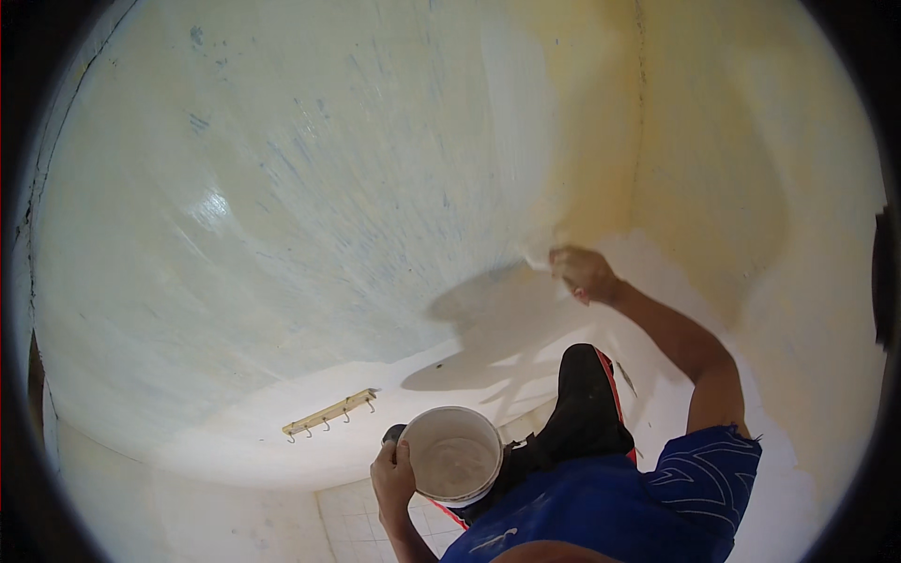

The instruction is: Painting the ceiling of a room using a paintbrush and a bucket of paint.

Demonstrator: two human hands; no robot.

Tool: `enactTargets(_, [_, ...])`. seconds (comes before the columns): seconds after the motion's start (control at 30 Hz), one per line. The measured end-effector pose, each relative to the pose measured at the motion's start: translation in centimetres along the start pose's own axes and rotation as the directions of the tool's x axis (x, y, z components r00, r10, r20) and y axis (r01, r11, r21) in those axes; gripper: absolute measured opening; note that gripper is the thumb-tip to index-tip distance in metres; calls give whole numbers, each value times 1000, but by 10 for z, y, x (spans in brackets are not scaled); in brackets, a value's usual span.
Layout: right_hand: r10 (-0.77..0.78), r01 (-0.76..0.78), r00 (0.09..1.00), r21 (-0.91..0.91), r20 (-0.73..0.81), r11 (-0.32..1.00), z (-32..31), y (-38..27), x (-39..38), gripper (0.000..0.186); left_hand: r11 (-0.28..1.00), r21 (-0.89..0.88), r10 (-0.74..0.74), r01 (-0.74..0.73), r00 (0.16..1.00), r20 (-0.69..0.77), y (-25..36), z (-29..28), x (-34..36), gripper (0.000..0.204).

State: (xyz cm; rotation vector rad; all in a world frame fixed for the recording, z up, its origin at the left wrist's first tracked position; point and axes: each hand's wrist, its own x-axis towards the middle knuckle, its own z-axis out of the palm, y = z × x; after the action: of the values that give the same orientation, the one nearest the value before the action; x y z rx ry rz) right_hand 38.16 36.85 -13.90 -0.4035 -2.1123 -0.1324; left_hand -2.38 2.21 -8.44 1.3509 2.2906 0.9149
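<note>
My left hand (392, 479) grips the side of a round white bucket (450, 421), its thumb over the rim. Pale, whitish paint (456, 467) lies inside the bucket, which hangs in front of my body. Stretched up to the right, my right hand (586, 274) is closed around a paintbrush (537, 258). The brush's pale tip is blurred and lies at the wall (357, 206); its handle is mostly hidden by my fingers. Fresh white covers the lower wall and a strip above the brush, while yellowish wall shows to the upper right.
A wooden rail with several metal hooks (328, 415) is fixed low on the wall, left of the bucket. My bent knee (584, 394) in dark trousers stands close to the wall. White tiles (352, 514) show below. A wall corner (640, 113) runs down at the right.
</note>
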Motion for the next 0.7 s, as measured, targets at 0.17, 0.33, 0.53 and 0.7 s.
enactTargets(0.17, [192,-189,981,-81,34,979,-7,-9,-30,26,1000,25,-10,9,999,41,1,2,6,41])
enactTargets(0.33, [-119,121,992,-414,32,902,-112,29,121,28,1000,1,-15,15,999,35,-3,3,2,41])
enactTargets(0.53, [-373,142,798,-453,-474,880,-204,26,265,18,1000,8,-29,29,1000,7,7,6,1,44])
enactTargets(0.7, [-341,186,912,-512,-227,838,-118,30,175,21,994,68,-86,84,996,17,4,1,0,38])
